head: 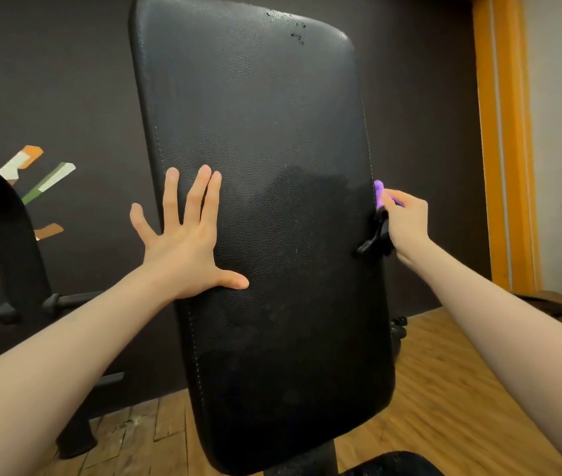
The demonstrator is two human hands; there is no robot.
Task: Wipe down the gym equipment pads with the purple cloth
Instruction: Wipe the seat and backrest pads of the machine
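Black curved frame (8,214) stands off the pad's left edge, clear of the work. Left hand (187,235) lies spread flat near that edge of the back pad (266,166), probably to steady it. At the right edge, the right hand (405,219) pinches the purple cloth (380,194) against the pad's side, beside a black knob (374,240) that could snag it.

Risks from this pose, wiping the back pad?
1. The cloth is bunched in the right hand at the pad's right edge, so little fabric touches it; the edge may get only a partial wipe.
2. Droplets near the pad's top corner sit far above both hands and could be missed.
3. A black lever juts out just below the right hand; a downward stroke may snag on it.
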